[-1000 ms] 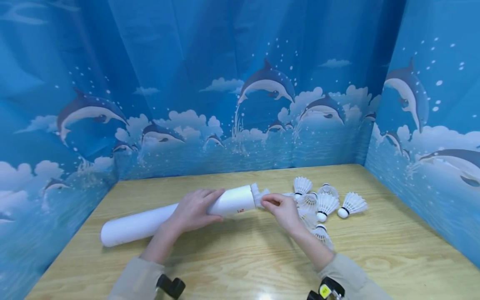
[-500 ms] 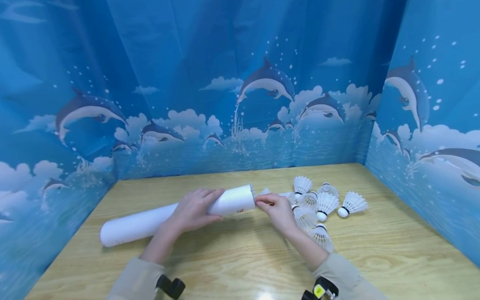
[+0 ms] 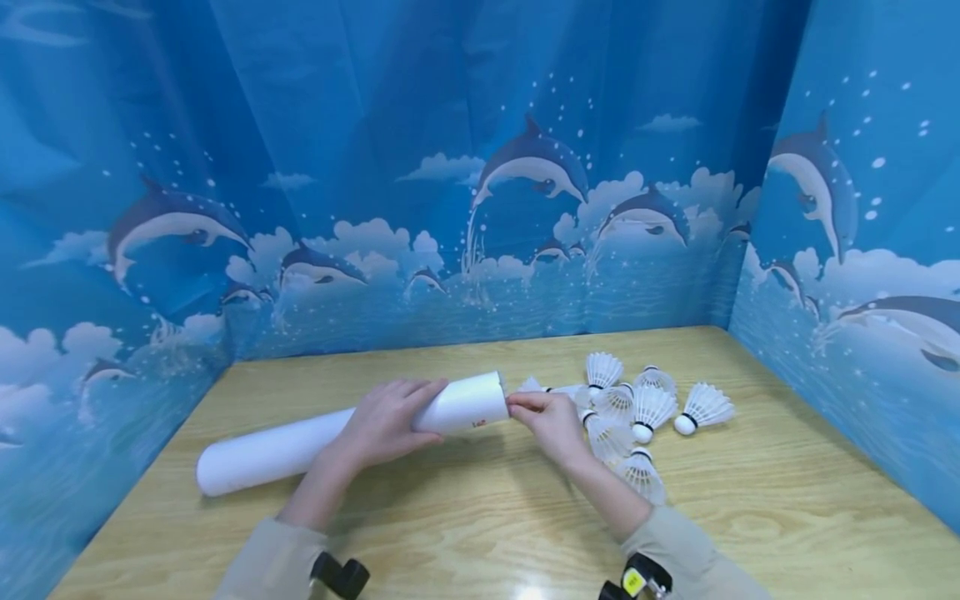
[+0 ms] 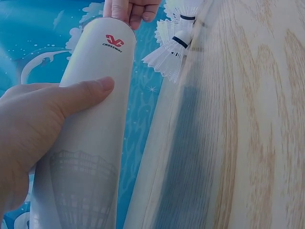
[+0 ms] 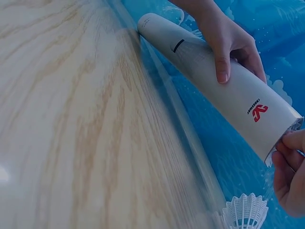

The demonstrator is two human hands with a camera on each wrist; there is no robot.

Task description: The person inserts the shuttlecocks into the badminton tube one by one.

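A long white shuttlecock tube [image 3: 277, 452] marked CROSSWAY lies slantwise, its mouth end raised toward the right. My left hand [image 3: 390, 421] grips it near the middle, thumb along the near side. At the mouth, my right hand [image 3: 551, 423] has its thumb and forefinger together at the rim, the other fingers curled. The right wrist view shows the white skirt edge of a shuttlecock [image 5: 297, 124] just inside the opening, pinched at these fingertips; the rest of it is hidden in the tube. A shuttlecock shape printed on the tube [image 4: 86, 129] shows in the left wrist view.
Several loose white shuttlecocks [image 3: 654, 408] lie in a cluster right of my right hand, some tipped on their sides. One lone shuttlecock [image 3: 705, 408] sits at the cluster's right end. A dolphin-print curtain [image 3: 480, 167] walls the wooden table [image 3: 757, 500] at back and sides.
The shuttlecock that stuck out of the tube's mouth has gone inside it, and my right hand has moved left to the rim. My left hand and the tube have barely moved.
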